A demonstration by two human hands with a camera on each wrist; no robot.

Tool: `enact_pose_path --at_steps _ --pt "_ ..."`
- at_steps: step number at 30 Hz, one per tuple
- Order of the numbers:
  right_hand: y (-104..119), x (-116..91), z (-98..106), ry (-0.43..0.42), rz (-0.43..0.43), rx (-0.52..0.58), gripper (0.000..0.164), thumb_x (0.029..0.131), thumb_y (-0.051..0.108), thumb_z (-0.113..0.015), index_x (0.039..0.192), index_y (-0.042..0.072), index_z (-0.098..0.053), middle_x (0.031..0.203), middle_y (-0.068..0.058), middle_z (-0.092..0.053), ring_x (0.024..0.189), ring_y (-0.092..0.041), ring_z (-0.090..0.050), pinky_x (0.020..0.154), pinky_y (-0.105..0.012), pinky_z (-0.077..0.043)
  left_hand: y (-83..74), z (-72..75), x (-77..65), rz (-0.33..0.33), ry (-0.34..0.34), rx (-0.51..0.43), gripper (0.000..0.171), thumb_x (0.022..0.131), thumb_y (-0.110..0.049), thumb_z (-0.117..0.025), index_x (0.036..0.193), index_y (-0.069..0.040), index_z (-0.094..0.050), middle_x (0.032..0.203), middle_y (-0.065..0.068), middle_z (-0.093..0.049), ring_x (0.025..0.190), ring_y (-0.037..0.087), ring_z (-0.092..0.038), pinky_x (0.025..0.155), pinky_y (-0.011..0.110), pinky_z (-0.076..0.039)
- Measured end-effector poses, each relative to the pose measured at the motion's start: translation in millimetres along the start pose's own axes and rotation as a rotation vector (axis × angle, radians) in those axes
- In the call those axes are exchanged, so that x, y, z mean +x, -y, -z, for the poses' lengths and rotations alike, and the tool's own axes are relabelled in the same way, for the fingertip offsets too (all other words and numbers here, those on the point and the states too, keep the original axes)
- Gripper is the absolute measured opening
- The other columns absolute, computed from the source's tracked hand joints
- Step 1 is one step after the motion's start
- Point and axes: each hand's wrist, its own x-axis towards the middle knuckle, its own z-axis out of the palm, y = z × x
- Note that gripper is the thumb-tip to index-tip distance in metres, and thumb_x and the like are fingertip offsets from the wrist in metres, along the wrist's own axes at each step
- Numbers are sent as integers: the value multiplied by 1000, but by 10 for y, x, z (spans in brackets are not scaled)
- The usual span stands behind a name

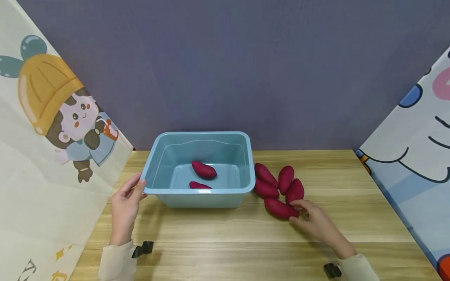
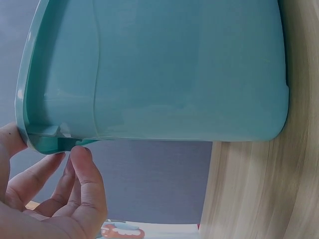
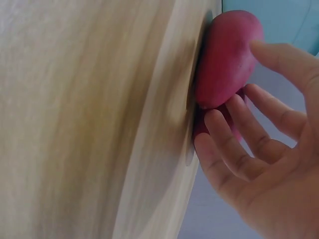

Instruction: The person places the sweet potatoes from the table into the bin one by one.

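A light blue plastic bin (image 1: pixel 202 201) stands on the table with two purple sweet potatoes inside, one (image 1: pixel 204 170) in full view and one (image 1: pixel 199 185) partly hidden by the front rim. My left hand (image 1: pixel 125 207) grips the bin's left front corner, thumb on the rim and fingers curled beneath it. To the right of the bin lie several more sweet potatoes in a loose cluster. My right hand (image 1: pixel 318 222) is at the right end of the front sweet potato (image 1: pixel 279 208). In the right wrist view its thumb overlaps that sweet potato (image 3: pixel 229 57), fingers loosely bent around the end.
The wooden table (image 1: pixel 211 242) runs back to a grey-purple panel (image 1: pixel 246 70). Cartoon-printed sheets flank it, one on the left (image 1: pixel 31 164) and one on the right (image 1: pixel 404 136). A black strap piece (image 1: pixel 143 249) shows by the left cuff, another (image 1: pixel 332 270) by the right.
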Motion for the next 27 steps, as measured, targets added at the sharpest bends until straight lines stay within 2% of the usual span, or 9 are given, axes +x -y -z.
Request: enact_pose_path --at_steps 9,16,27 --pt "-56 40 -45 49 -18 -23 45 83 20 -85 122 7 -67 110 -3 -66 91 -19 -63 72 -33 -56 -14 -15 9 -19 11 19 48 94 -31 -73 134 -6 -64 129 6 -63 92 7 -67 70 18 -57" --pt "-74 47 -55 101 -61 -24 50 85 22 -84 128 8 -64 115 -6 -66 94 -19 -61 75 -36 -54 -28 -18 -5 -17 13 35 48 94 -31 -72 134 -7 -64 131 9 -62 93 7 -66 70 18 -56" --pt "-96 36 -82 94 -57 4 49 85 17 -83 129 9 -64 122 -6 -65 99 -20 -62 79 -36 -54 -19 0 -13 -9 2 19 47 93 -31 -74 133 -7 -65 129 6 -63 92 9 -67 69 17 -56"
